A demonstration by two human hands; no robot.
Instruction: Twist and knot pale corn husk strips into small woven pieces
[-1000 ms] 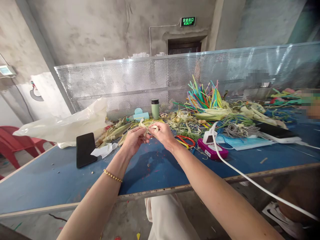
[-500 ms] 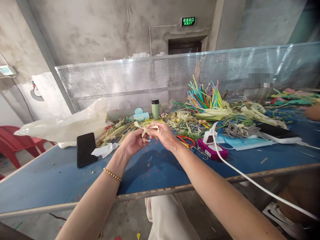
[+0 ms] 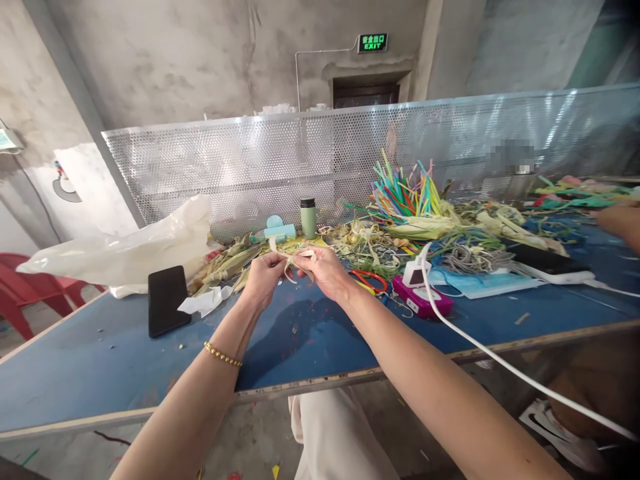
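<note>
A pale strip of what looks like corn husk (image 3: 289, 261) is looped between my two hands, above the blue table (image 3: 300, 347). My left hand (image 3: 264, 279) pinches it near its crossing, and a loose end sticks up past the fingers. Closed on the other side of the strip is my right hand (image 3: 324, 272), with a curl of husk lying over its fingers. The fingertips of both hands are close together and partly hide the crossing. Dry husks (image 3: 227, 267) lie just beyond my left hand.
A black phone (image 3: 167, 300) and white paper (image 3: 205, 301) lie left, before a plastic bag (image 3: 135, 250). Behind stands a green bottle (image 3: 309, 219). To the right are colourful stems (image 3: 405, 190), a purple box (image 3: 423, 297), a white cable (image 3: 480, 341) and another person's hand (image 3: 620, 221).
My left hand has turned slightly, and its fingers are drawn in more tightly. The strip's loose end stands out further above it. At the right, the other person's hand has moved.
</note>
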